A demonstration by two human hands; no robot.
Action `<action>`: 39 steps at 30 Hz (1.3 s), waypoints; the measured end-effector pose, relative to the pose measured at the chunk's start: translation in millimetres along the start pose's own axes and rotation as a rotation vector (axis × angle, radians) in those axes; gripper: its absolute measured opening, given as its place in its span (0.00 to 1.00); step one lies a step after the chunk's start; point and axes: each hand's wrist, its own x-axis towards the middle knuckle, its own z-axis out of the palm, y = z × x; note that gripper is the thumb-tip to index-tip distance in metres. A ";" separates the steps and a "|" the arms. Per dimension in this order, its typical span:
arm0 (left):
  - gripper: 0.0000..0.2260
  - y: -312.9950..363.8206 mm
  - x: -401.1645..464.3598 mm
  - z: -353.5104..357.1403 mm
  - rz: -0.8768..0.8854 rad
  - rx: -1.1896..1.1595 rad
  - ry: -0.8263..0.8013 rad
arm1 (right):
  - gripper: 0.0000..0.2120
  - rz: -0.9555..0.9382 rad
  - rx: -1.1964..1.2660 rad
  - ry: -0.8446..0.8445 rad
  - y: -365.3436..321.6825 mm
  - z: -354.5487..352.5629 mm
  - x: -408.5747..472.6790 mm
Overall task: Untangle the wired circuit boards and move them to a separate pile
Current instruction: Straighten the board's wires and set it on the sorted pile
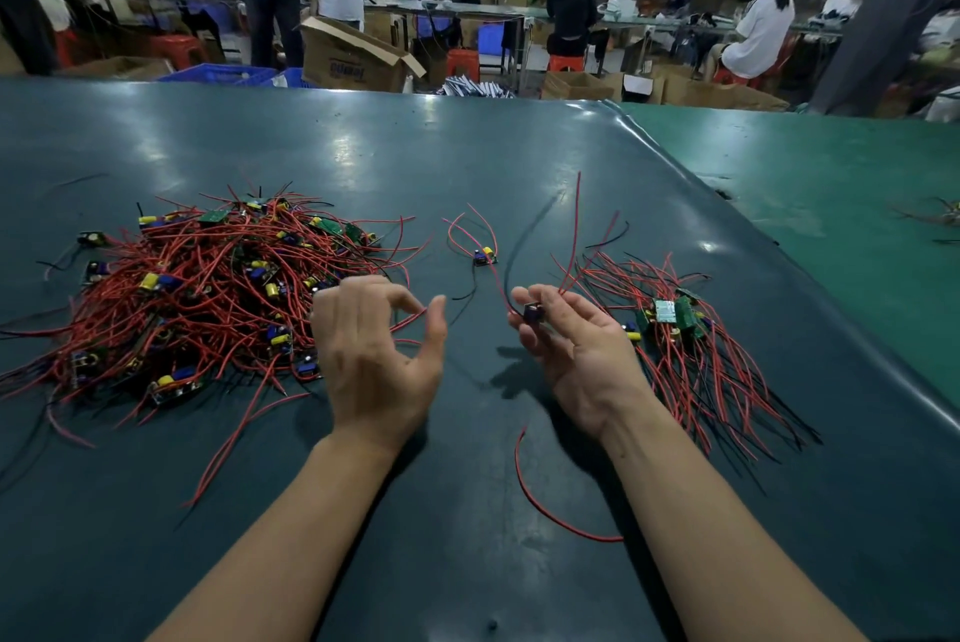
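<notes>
Board [533, 313] in right hand [571, 345], pinched between thumb and fingers, palm turned up, held just above the table [467, 148]. Small dark piece with purple component; red and black leads run up and far from it, one red lead trailing near toward the forearm. Sorted pile [675, 324] lies immediately right of that hand, its wires fanned near-to-far, green boards at its centre; right hand is clearly the nearer one, so a short move rightward looks like the drop. Left hand [374, 345] holds nothing, fingers loosely curved and spread, at the right edge of the tangled pile [197, 298], a dense red mass on the left. One loose board [484, 257] sits farther off, between the piles.
</notes>
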 end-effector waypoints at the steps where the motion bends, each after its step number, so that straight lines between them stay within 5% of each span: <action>1: 0.11 1.4 -1.6 0.7 0.037 -0.046 -0.041 | 0.03 -0.030 0.008 0.012 0.8 1.1 0.0; 5: 0.17 10.9 -5.7 3.5 -0.024 -0.282 -0.505 | 0.02 -0.096 -0.030 0.030 6.5 4.7 -3.0; 8: 0.22 10.1 -1.5 6.1 -0.199 -0.377 -0.617 | 0.04 -0.102 -0.122 -0.016 13.5 7.0 -6.5; 11: 0.14 6.0 2.2 7.8 -0.459 -0.567 -0.607 | 0.06 -0.119 -0.168 -0.078 18.4 9.0 -7.5; 13: 0.06 4.5 2.8 8.4 -0.496 -0.613 -0.557 | 0.07 -0.162 -0.262 -0.095 20.1 9.8 -7.8; 19: 0.04 0.9 5.0 9.5 -0.586 -0.780 -0.542 | 0.08 -0.278 -0.482 -0.100 22.9 10.5 -9.0; 30: 0.02 -1.3 4.9 15.8 -0.802 -0.929 -0.424 | 0.09 -0.212 -0.256 0.165 15.9 8.5 3.0; 39: 0.02 -1.1 4.9 12.7 -0.816 -0.901 -0.376 | 0.15 -0.269 -0.132 0.387 8.3 0.0 15.0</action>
